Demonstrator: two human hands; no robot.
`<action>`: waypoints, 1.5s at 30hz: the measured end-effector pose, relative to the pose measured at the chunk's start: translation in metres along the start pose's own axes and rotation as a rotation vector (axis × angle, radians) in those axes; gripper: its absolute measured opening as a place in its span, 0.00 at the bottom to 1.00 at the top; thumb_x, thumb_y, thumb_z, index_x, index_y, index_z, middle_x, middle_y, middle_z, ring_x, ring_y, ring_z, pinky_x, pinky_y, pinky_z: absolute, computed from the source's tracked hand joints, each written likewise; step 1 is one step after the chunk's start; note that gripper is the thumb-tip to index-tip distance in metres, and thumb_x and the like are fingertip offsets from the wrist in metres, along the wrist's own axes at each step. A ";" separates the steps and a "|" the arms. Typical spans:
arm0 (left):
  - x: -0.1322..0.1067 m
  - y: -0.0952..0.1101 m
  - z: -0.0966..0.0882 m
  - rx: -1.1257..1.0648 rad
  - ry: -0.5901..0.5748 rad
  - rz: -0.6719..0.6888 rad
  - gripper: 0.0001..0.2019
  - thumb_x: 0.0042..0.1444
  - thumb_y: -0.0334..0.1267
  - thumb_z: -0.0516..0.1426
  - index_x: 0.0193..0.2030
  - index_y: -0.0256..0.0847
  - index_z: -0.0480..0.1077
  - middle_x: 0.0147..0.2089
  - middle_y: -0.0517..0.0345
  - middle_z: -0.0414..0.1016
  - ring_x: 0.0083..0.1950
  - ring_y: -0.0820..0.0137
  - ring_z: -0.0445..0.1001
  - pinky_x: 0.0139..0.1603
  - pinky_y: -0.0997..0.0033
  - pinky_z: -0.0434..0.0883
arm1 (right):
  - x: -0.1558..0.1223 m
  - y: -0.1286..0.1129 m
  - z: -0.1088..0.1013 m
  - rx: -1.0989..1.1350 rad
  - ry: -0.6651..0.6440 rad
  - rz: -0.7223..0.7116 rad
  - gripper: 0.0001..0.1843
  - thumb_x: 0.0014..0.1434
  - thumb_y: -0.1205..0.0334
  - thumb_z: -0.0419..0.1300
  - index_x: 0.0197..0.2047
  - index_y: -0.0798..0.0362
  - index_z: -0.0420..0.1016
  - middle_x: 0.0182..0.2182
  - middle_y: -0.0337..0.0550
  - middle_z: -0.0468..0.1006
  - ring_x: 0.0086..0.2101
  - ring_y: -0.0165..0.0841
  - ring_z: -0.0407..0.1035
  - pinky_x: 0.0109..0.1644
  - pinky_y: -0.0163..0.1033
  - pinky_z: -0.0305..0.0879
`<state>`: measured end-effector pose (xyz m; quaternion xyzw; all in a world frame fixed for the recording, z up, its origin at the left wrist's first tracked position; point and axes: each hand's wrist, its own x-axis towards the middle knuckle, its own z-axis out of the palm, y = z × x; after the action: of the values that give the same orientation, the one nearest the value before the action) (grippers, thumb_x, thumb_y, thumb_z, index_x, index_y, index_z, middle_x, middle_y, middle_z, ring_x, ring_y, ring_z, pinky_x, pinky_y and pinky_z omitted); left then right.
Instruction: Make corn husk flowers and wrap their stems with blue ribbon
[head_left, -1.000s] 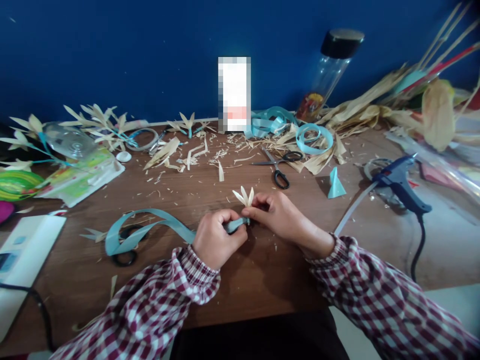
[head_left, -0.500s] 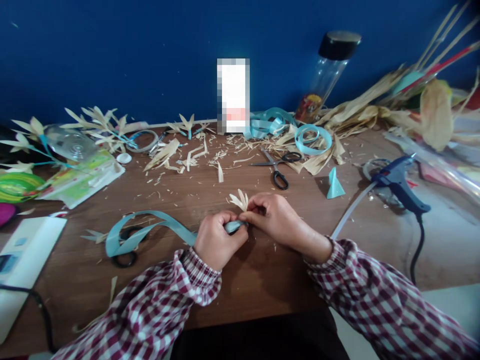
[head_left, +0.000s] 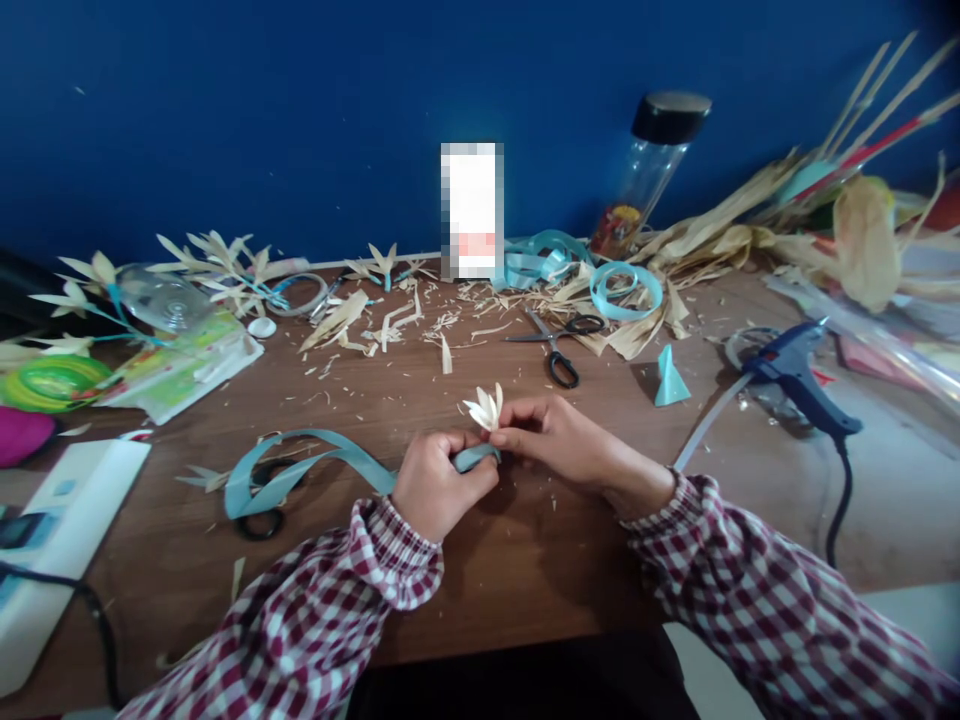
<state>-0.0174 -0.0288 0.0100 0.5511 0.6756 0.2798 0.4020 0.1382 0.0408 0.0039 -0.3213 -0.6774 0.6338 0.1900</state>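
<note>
My left hand (head_left: 439,485) is closed around a light blue ribbon (head_left: 319,450), whose loose length loops out to the left over the table. A bit of that ribbon shows between its thumb and fingers. Touching it from the right, my right hand (head_left: 559,445) pinches the base of a small pale flower (head_left: 485,405) made of dried husk petals. The petals point up and away from me. The flower's lower end is hidden by my fingers. Under the ribbon's loop lies a pair of black-handled scissors (head_left: 260,524), partly covered.
Open scissors (head_left: 551,345) lie beyond my hands among husk scraps. To the right are a folded blue ribbon piece (head_left: 671,378) and a glue gun (head_left: 799,370) with its cord. A power strip (head_left: 82,540) is at left. Finished-looking husk flowers (head_left: 94,285) and a clear jar (head_left: 652,170) stand behind.
The flower has turned slightly between my fingers, its petals now leaning more to the right. Both hands stay together; the whole view has shifted a little.
</note>
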 end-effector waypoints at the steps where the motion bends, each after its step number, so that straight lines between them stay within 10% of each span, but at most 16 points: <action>1: -0.001 0.001 0.001 0.015 0.013 0.005 0.08 0.45 0.38 0.56 0.22 0.35 0.72 0.17 0.64 0.61 0.21 0.77 0.56 0.22 0.77 0.57 | 0.000 0.000 0.001 -0.011 0.029 0.007 0.13 0.56 0.55 0.58 0.27 0.55 0.70 0.19 0.32 0.64 0.21 0.24 0.55 0.25 0.30 0.52; 19: -0.005 0.005 0.004 0.142 0.055 0.049 0.06 0.43 0.36 0.57 0.25 0.37 0.73 0.18 0.64 0.66 0.20 0.77 0.58 0.23 0.77 0.57 | -0.001 0.004 0.000 -0.478 0.201 -0.103 0.10 0.56 0.61 0.59 0.26 0.57 0.71 0.20 0.35 0.70 0.23 0.25 0.61 0.26 0.31 0.50; 45: -0.004 0.000 0.006 0.111 0.087 -0.014 0.10 0.44 0.40 0.57 0.19 0.36 0.69 0.16 0.66 0.58 0.21 0.77 0.55 0.22 0.77 0.55 | 0.000 0.002 0.008 -0.461 0.240 -0.090 0.12 0.55 0.58 0.60 0.25 0.56 0.70 0.20 0.35 0.69 0.22 0.24 0.61 0.25 0.30 0.51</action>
<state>-0.0120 -0.0334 0.0079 0.5550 0.7108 0.2626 0.3431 0.1339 0.0350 0.0006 -0.3986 -0.7902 0.4108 0.2189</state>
